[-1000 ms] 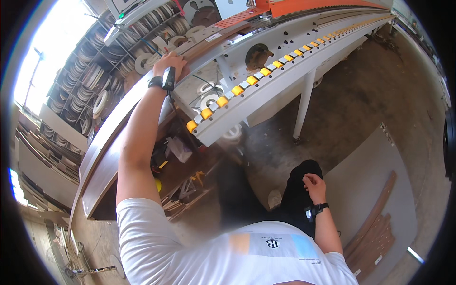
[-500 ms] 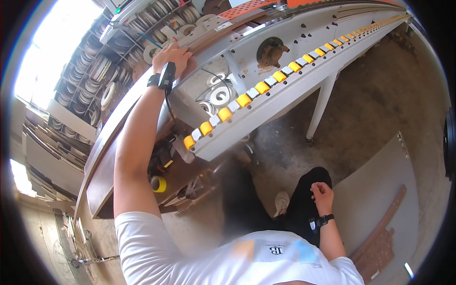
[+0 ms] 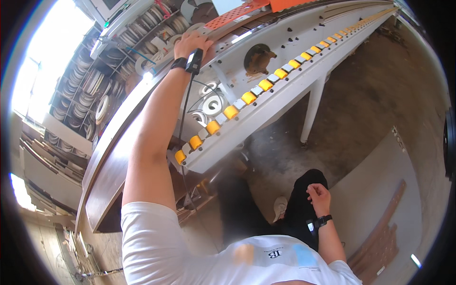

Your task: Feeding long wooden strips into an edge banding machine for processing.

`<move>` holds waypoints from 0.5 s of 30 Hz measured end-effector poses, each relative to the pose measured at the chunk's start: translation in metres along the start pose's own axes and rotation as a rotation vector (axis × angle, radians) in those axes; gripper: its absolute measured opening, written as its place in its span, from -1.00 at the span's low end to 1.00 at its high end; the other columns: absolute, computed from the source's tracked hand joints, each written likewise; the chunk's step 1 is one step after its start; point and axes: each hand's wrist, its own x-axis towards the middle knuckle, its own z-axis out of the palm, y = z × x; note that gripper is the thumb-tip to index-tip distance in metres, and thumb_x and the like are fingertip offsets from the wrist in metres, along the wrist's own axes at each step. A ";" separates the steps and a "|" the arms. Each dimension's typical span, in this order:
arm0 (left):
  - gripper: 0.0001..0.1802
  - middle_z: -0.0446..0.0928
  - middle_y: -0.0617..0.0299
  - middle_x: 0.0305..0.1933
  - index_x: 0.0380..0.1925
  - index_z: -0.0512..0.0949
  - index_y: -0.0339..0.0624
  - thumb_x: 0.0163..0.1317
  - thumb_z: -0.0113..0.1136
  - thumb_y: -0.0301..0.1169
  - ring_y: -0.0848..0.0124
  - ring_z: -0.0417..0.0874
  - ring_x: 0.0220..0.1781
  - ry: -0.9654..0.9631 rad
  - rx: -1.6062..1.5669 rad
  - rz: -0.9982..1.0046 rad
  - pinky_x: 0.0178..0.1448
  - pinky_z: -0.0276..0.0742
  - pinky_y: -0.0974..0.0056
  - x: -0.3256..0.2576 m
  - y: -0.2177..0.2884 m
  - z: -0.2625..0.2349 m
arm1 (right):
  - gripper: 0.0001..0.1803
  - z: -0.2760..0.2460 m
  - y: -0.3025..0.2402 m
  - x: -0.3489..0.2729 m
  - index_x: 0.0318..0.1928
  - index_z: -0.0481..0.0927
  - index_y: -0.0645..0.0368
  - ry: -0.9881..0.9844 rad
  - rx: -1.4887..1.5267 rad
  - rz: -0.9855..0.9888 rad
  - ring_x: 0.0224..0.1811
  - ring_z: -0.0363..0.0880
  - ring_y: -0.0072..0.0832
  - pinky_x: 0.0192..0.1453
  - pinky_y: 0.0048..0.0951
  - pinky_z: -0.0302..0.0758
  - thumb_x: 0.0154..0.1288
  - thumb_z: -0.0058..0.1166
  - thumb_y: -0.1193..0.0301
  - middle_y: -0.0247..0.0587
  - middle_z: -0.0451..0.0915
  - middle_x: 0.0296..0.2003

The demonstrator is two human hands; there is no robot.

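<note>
My left hand point(image 3: 192, 45) reaches far forward and lies over the edge of a brown board point(image 3: 227, 34) on the grey machine point(image 3: 221, 57). Its fingers are stretched out on the board and a little apart. Beneath that hand, inside the machine frame, sit white rolls of edge banding point(image 3: 212, 105). Low on the right, my right hand point(image 3: 319, 194) hovers by my knee with its fingers curled together. Nothing shows in its grip. A dark band with a small device is strapped to each wrist.
A rail of yellow rollers point(image 3: 248, 98) slants across to the far right, borne by a grey leg point(image 3: 313, 109). An orange perforated guard point(image 3: 244, 14) is at the back. Shelves of banding rolls point(image 3: 90, 80) stand left. A grey panel point(image 3: 375, 199) with brown strips lies right.
My left hand has moved to the right and farther forward along the machine. The machine has shifted slightly left in view. My right hand stays by the knee, fingers still curled.
</note>
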 end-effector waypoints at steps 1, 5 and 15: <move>-0.52 0.63 0.16 0.22 0.10 0.75 0.07 0.56 0.04 0.09 0.05 0.57 0.37 0.080 -0.024 0.024 0.43 0.53 -0.01 -0.001 -0.006 0.004 | -0.82 -0.001 0.001 -0.001 -0.11 0.75 0.15 0.014 0.002 -0.007 -0.40 0.64 -0.71 -0.38 -0.62 0.51 0.50 0.31 0.30 -0.43 0.73 -0.32; -0.20 0.56 -0.11 0.38 0.34 0.54 -0.23 0.50 0.03 0.27 -0.05 0.53 0.47 -0.141 -0.118 -0.111 0.54 0.42 -0.02 -0.023 -0.050 0.007 | -0.82 -0.002 0.008 0.003 -0.10 0.74 0.14 0.024 0.034 -0.021 -0.41 0.63 -0.71 -0.36 -0.61 0.50 0.49 0.31 0.30 -0.44 0.73 -0.31; 0.17 0.52 -0.22 0.46 0.53 0.36 -0.25 0.31 -0.01 0.57 -0.03 0.55 0.51 -0.306 -0.160 -0.382 0.55 0.46 0.02 -0.115 -0.129 -0.017 | -0.82 0.005 0.007 0.013 -0.13 0.76 0.15 -0.003 -0.075 -0.091 -0.42 0.62 -0.71 -0.35 -0.60 0.51 0.47 0.33 0.30 -0.44 0.74 -0.33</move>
